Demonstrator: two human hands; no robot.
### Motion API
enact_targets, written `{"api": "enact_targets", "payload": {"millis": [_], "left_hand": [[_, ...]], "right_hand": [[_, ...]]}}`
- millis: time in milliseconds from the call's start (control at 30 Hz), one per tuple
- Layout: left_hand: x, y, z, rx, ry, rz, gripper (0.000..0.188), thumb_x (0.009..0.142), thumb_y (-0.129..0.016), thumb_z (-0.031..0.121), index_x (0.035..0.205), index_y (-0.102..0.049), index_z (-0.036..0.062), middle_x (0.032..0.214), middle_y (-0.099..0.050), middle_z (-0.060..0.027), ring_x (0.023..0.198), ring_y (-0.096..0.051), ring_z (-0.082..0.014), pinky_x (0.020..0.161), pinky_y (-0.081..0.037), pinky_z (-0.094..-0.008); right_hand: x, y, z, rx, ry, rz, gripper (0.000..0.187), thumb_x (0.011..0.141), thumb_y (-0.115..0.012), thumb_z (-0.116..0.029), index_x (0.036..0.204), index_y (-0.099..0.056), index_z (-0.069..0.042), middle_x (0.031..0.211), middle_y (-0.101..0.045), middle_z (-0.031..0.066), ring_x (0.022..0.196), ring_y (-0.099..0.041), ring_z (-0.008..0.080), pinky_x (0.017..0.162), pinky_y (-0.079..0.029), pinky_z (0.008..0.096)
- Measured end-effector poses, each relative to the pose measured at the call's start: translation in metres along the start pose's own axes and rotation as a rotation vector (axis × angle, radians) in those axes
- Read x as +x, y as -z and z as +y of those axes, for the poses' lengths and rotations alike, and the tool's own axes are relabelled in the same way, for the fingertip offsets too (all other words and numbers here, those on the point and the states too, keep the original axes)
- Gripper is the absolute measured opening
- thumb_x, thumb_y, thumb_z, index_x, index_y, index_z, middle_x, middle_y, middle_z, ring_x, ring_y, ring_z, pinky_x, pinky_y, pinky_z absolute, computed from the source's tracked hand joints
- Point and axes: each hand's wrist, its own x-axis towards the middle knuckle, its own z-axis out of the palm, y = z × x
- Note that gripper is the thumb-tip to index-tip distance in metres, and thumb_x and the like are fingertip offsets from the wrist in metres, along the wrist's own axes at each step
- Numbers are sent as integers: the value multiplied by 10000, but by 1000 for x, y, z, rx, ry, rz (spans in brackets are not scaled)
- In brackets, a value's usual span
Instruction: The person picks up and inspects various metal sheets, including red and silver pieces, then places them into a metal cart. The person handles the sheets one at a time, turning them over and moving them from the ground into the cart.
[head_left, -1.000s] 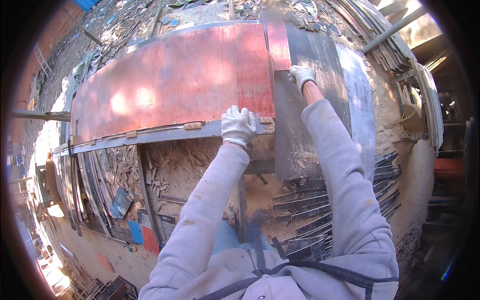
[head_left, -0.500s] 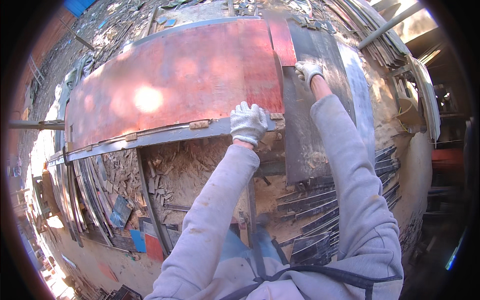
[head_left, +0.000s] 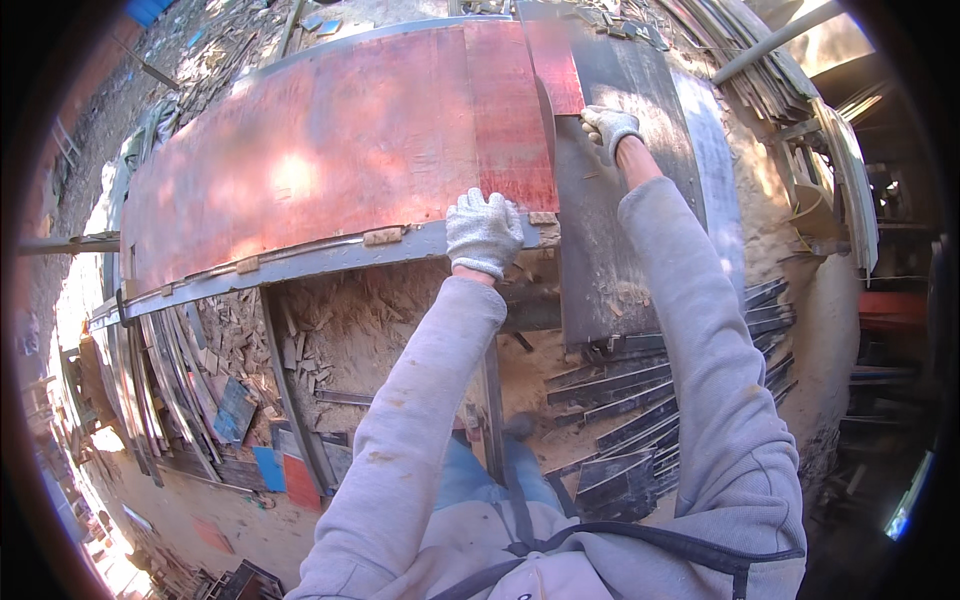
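A large red plywood sheet lies on a grey metal frame. My left hand, in a pale knit glove, rests at the sheet's near edge, toward its right end, fingers laid forward over the red face. Beside the sheet's right edge is a narrow red plywood strip, a gap showing between the two. My right hand, gloved alike, is closed on the strip's near corner, its fingers curled. Below that hand lies a dark board.
Long dark strips lie fanned on the ground at right. Boards are stacked at the far right, beside a grey pole. Wood scraps litter the ground under the frame. More narrow strips lean at left.
The view has shifted slightly, moving the sheet and frame up and left in the picture. Both hands keep their places, the left on the sheet, the right at the strip's corner.
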Motion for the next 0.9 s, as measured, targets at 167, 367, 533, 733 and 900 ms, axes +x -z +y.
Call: {"api": "enact_targets", "payload": {"millis": [167,367,533,733,900], "left_hand": [[21,-4,-9,10,2,11,211,910,-638,279,828,-635,84,885,-621,-167,881,-635,-357,763,-473,-513],[35,-8,-14,-12,0,30,211,923,-627,272,837,-633,80,882,-617,-173,863,-631,-367,764,-468,-513],[27,-6,-6,-25,26,5,223,931,-626,277,842,-641,74,896,-623,-176,877,-638,-363,780,-473,-511],[-34,8,13,34,70,-73,216,924,-635,296,874,-658,87,945,-638,-162,909,-645,-345,797,-479,-494],[-122,30,33,45,74,-64,207,920,-640,293,866,-636,93,936,-621,-151,908,-641,-344,793,-483,-494]], "right_hand": [[17,-11,-10,50,7,30,189,967,-752,-185,1136,-763,-102,900,-748,-2,671,-642,67,533,-501,222],[29,-12,-16,-10,26,166,120,933,-774,-168,1014,-773,-79,869,-746,32,656,-653,99,509,-497,231],[6,42,21,202,21,291,56,950,-738,-126,977,-737,-76,808,-703,26,600,-615,99,485,-481,216],[-93,136,132,457,-93,429,54,963,-730,-91,981,-704,-47,833,-707,49,618,-632,95,482,-505,210],[-220,173,232,794,-182,302,52,928,-712,-125,906,-686,-87,817,-689,56,607,-605,109,479,-495,231]]}}
